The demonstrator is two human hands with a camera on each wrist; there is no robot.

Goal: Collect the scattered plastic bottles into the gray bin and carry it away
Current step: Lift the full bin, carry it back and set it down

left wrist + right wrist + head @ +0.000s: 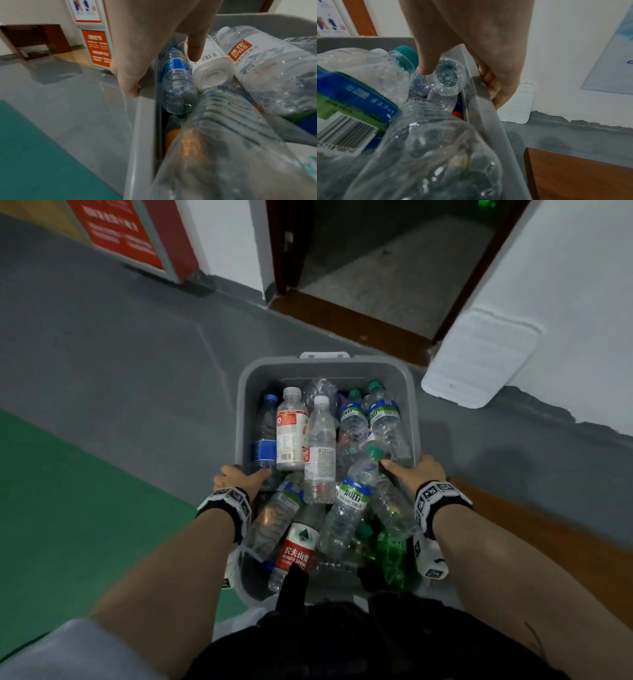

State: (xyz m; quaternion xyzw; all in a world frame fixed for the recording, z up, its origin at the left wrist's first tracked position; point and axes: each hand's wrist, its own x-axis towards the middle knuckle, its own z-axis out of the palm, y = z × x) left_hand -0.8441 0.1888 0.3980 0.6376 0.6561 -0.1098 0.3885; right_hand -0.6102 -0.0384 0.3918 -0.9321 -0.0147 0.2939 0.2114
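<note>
Left hand (239,479) grips the left rim of the gray rectangular plastic bin (327,368), its fingers (130,86) curled under the lip outside and its thumb (194,50) reaching down inside against the bottles. Right hand (416,472) grips the right rim the same way, fingers (498,93) hooked under the outer lip and thumb (426,66) inside. Both wrists wear black-and-white marker bands (442,494).

That bin is held in front of the person's body, above the gray floor (120,354), and is piled full of clear plastic bottles (320,450): one with a blue label (265,446) along the left wall, a white opaque one with a barcode (291,429) just beside it, several with blue-and-green labels and teal caps (383,412) on the right, and a red-labelled one (296,553) near the body.

Ahead lies a dark doorway with a brown wooden threshold (346,320). A white ribbed plastic lid (479,361) leans against the white wall on the right, and a green floor strip (68,525) runs on the left.
</note>
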